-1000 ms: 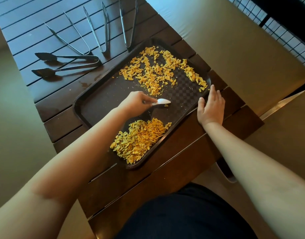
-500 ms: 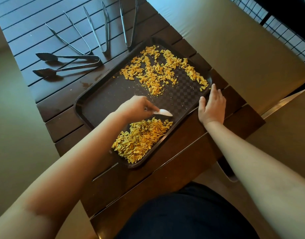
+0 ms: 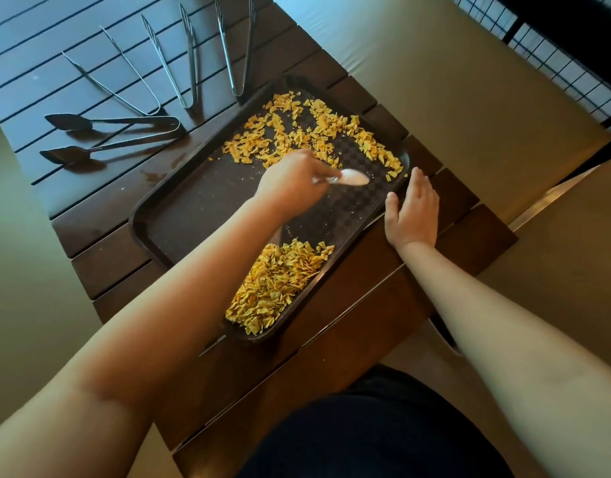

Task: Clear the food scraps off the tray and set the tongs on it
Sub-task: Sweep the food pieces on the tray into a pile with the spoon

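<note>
A dark brown tray lies at a slant on a slatted wooden worktop. The left hand reaches over the middle of the tray, its grip clenched around the handle of a white spoon; the spoon's bowl points toward the right-hand rim, just above the tray floor, and contact with the floor cannot be determined. The right hand lies flat along the tray's right rim, fingers straight and together, grip released, thumb against the rim.

Food scraps occupy two zones. A scattered band of yellow-orange scraps spreads across the far end of the tray, directly beyond the left hand. A dense heap of scraps sits in the near corner, partly hidden by the left forearm. The tray floor between the two zones carries only fine crumbs.

Four pairs of tongs rest on the worktop beyond the tray, none on it: dark spoon-tipped tongs at far left, then three slim metal tongs fanned side by side, the rightmost with its hinge end just beside the tray's far rim.
</note>
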Available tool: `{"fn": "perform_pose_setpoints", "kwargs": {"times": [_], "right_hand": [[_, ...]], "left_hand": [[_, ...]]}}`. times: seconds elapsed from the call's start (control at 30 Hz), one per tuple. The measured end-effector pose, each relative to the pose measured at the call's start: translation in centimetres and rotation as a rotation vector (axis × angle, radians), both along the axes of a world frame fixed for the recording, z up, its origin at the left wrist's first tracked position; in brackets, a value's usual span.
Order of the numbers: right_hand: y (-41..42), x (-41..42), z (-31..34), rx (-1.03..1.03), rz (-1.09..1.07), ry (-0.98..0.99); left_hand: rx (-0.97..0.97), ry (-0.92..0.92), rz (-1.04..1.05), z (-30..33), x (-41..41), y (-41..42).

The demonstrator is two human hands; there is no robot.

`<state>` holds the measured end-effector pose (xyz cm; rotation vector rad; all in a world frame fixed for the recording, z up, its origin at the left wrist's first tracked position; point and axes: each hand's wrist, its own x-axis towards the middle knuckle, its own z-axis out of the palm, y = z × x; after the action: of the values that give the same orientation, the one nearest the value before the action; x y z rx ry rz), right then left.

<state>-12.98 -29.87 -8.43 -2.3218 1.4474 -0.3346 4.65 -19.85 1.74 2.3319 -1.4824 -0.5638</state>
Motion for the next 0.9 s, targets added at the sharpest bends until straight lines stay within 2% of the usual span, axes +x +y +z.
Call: {"fn": "perform_pose_setpoints", "kwargs": {"times": [0.13, 0.4, 0.73, 0.9], "right_hand": [[0.0, 0.0, -0.1, 0.009, 0.003, 0.006], [-0.1, 0.0, 0.1, 0.007, -0.001, 0.027], [-0.2, -0.1, -0.1, 0.006, 0.007, 0.03], [-0.1, 0.0, -0.1, 0.011, -0.003, 0.024]], "left_hand": [[-0.076, -0.033, -0.033, -0.2, -1.6, -3.7], [-0.036, -0.122, -0.145, -1.0, -2.9, -6.3], [0.002, -0.068, -0.172, -2.4, -2.9, -6.2], [0.048, -0.042, -0.114, -3.2, -1.3, -5.0]]}}
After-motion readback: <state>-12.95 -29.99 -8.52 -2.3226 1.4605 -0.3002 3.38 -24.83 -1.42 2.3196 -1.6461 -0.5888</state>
